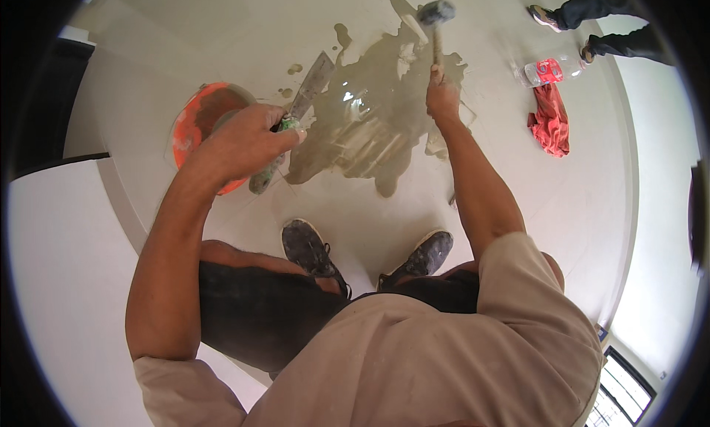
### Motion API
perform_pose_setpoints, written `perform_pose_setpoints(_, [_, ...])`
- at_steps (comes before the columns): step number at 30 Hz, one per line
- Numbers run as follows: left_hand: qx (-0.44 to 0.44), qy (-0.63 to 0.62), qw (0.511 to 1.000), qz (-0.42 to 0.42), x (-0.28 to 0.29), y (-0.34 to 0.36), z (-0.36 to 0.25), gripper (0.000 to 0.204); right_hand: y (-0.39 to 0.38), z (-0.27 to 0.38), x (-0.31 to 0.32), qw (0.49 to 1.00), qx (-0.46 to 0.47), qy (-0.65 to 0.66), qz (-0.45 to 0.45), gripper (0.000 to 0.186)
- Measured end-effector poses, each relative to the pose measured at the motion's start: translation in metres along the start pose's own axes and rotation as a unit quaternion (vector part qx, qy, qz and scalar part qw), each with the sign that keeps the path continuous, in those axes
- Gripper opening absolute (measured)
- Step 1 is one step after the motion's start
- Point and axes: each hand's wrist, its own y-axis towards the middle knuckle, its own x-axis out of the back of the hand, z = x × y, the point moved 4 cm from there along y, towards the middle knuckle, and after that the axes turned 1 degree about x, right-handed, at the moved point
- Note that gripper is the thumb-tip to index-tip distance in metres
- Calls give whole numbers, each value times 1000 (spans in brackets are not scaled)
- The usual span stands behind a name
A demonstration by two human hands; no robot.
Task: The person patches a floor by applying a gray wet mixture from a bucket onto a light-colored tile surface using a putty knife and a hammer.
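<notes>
My left hand [251,135] grips the green handle of a flat metal trowel [310,86], whose blade points up toward a wet grey puddle [370,123] on the pale tiled floor. My right hand [442,98] holds the wooden shaft of a rubber mallet [435,16], its dark head raised above the far edge of the puddle. I am squatting; both my dusty shoes [310,249] stand just short of the wet patch.
An orange bucket [194,127] sits on the floor left of my left hand. A plastic bottle [546,70] and a red rag [551,120] lie to the right. Another person's legs and shoes [592,20] are at the top right. A window [621,390] shows at the lower right.
</notes>
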Motion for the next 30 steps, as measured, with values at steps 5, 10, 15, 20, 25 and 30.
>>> perform_pose_setpoints(5, [-35, -3, 999, -2, -3, 16, -19, 33, 31, -61, 22, 981, 98, -145, -80, 60])
perform_pose_setpoints(10, [-21, 6, 1000, 10, -3, 8, -3, 33, -14, -6, 19, 991, 64, -30, -113, 58])
perform_pose_setpoints(15, [-15, -2, 1000, 6, -5, 17, -7, 32, 23, -52, -3, 914, 253, -289, -127, 52])
perform_pose_setpoints(20, [-48, -17, 999, 8, -7, 25, -25, 33, 32, -84, 28, 905, 264, -170, -285, 56])
perform_pose_setpoints(25, [7, -20, 1000, 2, -2, 7, 6, 35, -4, -11, 6, 999, 3, 7, -53, 55])
perform_pose_setpoints(30, [-9, 1, 1000, 3, -3, 21, -16, 35, 37, -69, 14, 925, 222, -273, -142, 56])
